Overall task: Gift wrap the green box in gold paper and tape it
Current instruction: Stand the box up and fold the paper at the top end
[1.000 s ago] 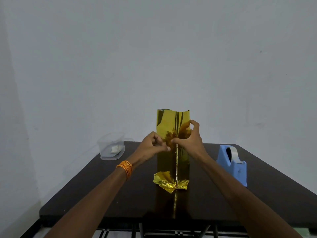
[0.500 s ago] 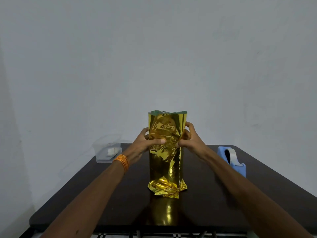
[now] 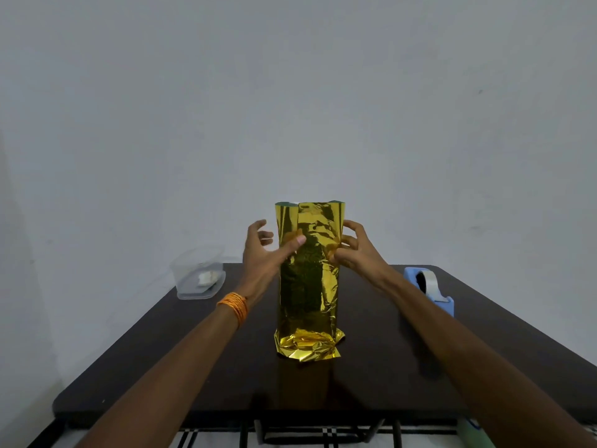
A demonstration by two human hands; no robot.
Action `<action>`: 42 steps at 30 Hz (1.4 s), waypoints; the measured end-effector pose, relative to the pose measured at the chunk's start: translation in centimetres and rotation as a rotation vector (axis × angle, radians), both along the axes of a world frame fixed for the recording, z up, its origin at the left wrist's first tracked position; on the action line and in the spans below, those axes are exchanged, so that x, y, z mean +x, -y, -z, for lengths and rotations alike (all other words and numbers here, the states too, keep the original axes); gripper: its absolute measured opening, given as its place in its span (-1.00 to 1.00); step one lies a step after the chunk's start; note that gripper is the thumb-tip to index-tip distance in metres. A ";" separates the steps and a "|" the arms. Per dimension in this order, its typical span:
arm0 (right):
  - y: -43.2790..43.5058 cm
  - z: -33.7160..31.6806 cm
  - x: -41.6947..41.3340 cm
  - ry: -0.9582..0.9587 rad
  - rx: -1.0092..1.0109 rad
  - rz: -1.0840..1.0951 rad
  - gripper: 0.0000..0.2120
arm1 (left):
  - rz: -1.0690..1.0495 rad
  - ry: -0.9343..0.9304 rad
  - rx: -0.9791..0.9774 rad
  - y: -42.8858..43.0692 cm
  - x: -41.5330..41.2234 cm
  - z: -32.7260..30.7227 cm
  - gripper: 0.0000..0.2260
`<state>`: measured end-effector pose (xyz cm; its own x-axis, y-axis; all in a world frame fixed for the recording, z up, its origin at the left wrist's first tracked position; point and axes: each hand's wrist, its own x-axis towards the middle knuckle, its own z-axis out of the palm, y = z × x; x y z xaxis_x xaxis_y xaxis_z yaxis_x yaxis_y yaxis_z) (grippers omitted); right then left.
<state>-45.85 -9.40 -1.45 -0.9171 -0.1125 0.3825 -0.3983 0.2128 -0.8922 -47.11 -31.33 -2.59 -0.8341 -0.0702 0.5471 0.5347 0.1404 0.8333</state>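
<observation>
Gold paper (image 3: pixel 308 279) is turned broad-face forward; left hand (image 3: pixel 261 250) is now spread, right hand (image 3: pixel 355 250) pinches its edge; top unsealed.

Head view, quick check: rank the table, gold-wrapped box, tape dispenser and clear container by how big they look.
1. table, largest by far
2. gold-wrapped box, standing upright on it
3. blue tape dispenser and clear container: these look about alike at the far corners, so I won't rank them.

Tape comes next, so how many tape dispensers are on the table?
1. The blue tape dispenser stands near the table's right edge, right of the gold-wrapped box; none other shows.
</observation>
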 end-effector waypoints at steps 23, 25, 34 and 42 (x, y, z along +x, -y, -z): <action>-16.5 4.1 6.8 0.177 0.178 0.852 -0.73 | 0.382 0.109 -0.475 -20.2 2.5 5.8 -0.76; -17.1 4.9 6.7 0.269 0.146 0.822 -0.80 | 0.409 0.173 -0.499 -21.7 2.0 6.9 -0.68; -17.6 6.2 5.1 0.456 -0.156 0.627 -0.87 | 0.407 0.162 -0.594 -25.9 -0.2 8.3 -0.66; -17.9 5.6 3.4 0.479 -0.145 0.664 -0.84 | 0.374 0.126 -0.585 -26.3 -0.9 9.0 -0.72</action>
